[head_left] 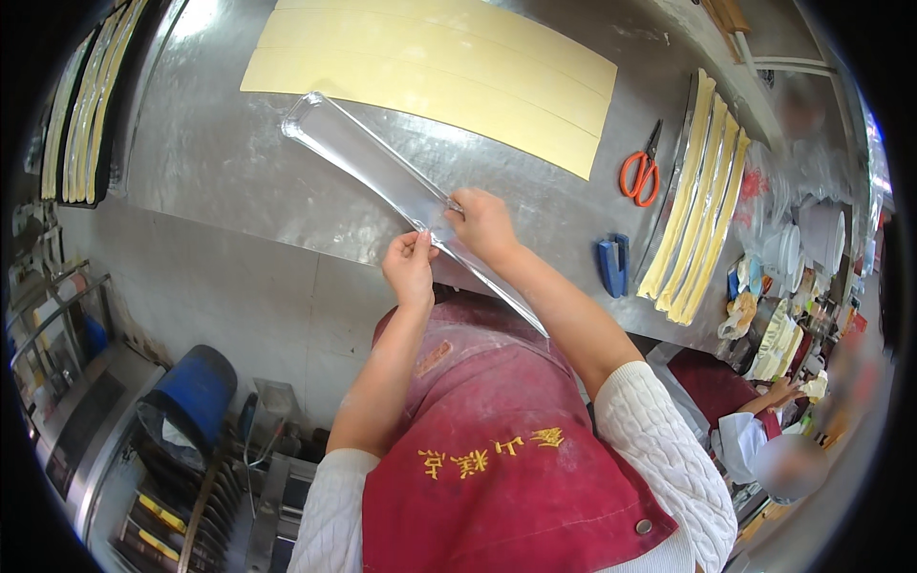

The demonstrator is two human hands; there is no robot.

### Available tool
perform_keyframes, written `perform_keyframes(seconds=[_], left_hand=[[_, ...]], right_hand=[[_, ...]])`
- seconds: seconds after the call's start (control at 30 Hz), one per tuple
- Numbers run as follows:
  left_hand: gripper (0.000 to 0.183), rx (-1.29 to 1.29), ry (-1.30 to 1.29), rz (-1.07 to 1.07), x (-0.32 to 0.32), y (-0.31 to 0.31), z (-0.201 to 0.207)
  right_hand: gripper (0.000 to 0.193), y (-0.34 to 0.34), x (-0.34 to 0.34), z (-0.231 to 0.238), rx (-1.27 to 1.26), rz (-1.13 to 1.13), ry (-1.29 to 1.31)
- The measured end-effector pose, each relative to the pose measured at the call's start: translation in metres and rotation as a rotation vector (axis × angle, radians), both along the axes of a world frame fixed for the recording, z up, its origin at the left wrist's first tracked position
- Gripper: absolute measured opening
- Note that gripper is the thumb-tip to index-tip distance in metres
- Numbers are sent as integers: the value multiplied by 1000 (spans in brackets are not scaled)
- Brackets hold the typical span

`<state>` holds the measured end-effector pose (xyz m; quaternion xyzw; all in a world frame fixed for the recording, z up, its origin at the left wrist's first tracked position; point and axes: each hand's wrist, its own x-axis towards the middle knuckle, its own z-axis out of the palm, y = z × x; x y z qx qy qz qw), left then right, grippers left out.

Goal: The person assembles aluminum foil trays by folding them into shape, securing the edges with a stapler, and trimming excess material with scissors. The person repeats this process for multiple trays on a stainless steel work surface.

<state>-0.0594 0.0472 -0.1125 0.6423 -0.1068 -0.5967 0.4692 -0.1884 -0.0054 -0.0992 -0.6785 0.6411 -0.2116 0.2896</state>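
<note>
A long, narrow, shiny silver foil tray [355,158] slants across the front of the metal table, its near end reaching back over my apron. My left hand [411,270] pinches its near-left edge between thumb and fingers. On the opposite edge, slightly farther along, my right hand [483,225] is closed with its fingertips on the foil. Beyond the tray's far end lies a flat yellow dough sheet [430,72], marked by long lines into strips. Neither hand touches the dough.
Orange-handled scissors [641,176] and a blue stapler [613,265] lie to the right. Beside them is a pan with several foil-lined yellow strips [695,205]; similar strips [88,110] stand far left. A blue bin [196,387] is at lower left. Another person [755,435] works at right.
</note>
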Motion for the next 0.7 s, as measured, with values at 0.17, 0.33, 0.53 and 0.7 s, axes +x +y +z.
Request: perform_keyframes(seconds=[0.17, 0.33, 0.53, 0.7], left_hand=[[9, -49, -17, 66, -11, -2, -8], [9, -80, 71, 96, -1, 11, -16], [9, -121, 163, 57, -2, 16, -12], [9, -129, 168, 12, -1, 13, -17]], right_hand=[[14, -2, 0, -1, -60, 41, 1], [12, -2, -8, 6, -64, 25, -154], [10, 0, -13, 8, -61, 129, 53], [10, 3, -13, -3, -144, 178, 99]])
